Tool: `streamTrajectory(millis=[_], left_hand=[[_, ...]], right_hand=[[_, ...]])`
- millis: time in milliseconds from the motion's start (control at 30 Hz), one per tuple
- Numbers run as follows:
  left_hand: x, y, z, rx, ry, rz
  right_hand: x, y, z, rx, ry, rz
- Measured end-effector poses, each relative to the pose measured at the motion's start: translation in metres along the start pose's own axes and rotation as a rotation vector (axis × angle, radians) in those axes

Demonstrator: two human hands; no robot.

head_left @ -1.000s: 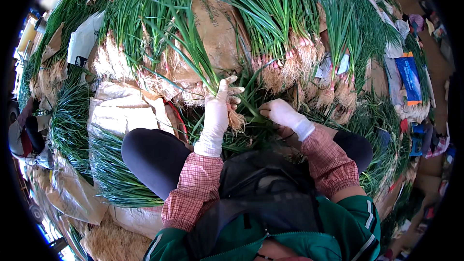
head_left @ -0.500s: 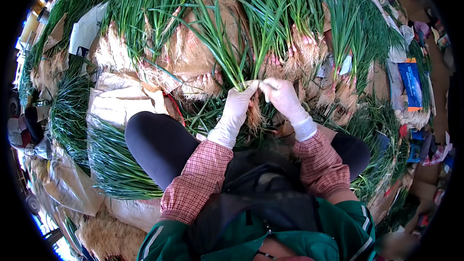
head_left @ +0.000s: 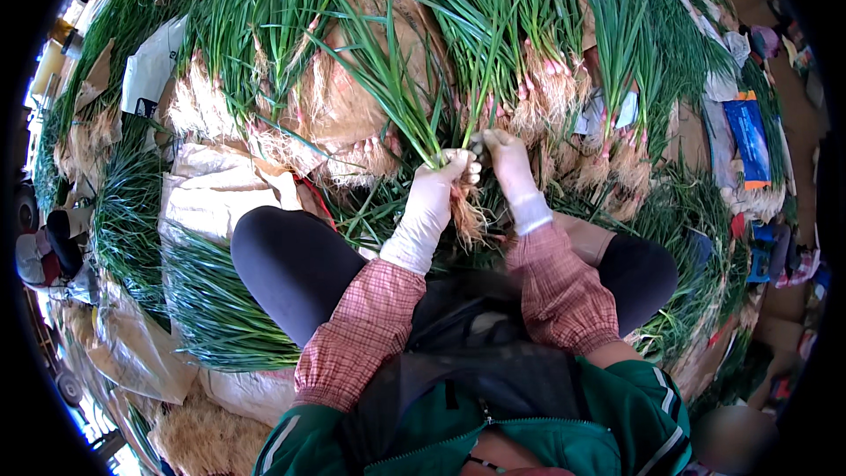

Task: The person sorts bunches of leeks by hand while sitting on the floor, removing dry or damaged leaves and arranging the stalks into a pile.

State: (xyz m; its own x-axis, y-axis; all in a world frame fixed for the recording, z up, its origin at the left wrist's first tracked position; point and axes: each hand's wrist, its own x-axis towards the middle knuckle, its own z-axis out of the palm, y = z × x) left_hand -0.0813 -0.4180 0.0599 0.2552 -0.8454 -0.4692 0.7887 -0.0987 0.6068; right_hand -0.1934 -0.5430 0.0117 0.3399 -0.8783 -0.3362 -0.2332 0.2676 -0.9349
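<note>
Both my hands wear thin white gloves. My left hand [head_left: 434, 189] is closed round the lower stems of a small bunch of green garlic [head_left: 407, 110], with long green leaves fanning away from me. Stringy brownish roots [head_left: 468, 214] hang out below that hand. Just to its right, my right hand [head_left: 509, 166] has its fingers curled against a stalk of green garlic [head_left: 477, 115] near its base. The two hands nearly touch, and the fingertips partly hide where the stalks meet.
Rooted bundles of green garlic [head_left: 551, 79] lie beyond my hands on brown sacking [head_left: 357, 110]. A leafy heap [head_left: 225, 300] lies by my left knee. A white bag [head_left: 152, 70] stands far left, a blue packet [head_left: 749, 141] far right. Another person [head_left: 46, 251] sits at the left rim.
My right hand has drawn slightly left and turned more upright, its fingers now against the stalk. The left hand stays nearly in place on its bunch.
</note>
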Motion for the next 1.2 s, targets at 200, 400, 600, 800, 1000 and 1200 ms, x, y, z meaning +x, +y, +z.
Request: streamTrajectory(millis=[200,400,600,800,1000,1200], left_hand=[[0.010,-0.017,-0.006,0.430,0.076,0.100],[0.010,-0.009,-0.006,0.246,0.016,-0.027],[0.005,0.017,-0.014,0.281,-0.035,0.069],[0.008,0.024,0.006,0.084,-0.077,-0.001],[0.024,0.005,0.007,0.151,0.009,0.031],[0.036,-0.013,0.002,0.077,-0.001,0.089]], right_hand=[[-0.011,-0.063,0.029,-0.766,0.166,-0.372],[-0.007,-0.021,0.047,0.172,0.010,-0.094],[-0.010,-0.053,0.036,-0.470,-0.393,0.187],[0.034,-0.104,-0.044,-1.212,0.262,-0.243],[-0.044,-0.094,-0.005,-1.234,-0.085,-0.339],[-0.012,-0.038,-0.010,-0.247,-0.027,-0.259]])
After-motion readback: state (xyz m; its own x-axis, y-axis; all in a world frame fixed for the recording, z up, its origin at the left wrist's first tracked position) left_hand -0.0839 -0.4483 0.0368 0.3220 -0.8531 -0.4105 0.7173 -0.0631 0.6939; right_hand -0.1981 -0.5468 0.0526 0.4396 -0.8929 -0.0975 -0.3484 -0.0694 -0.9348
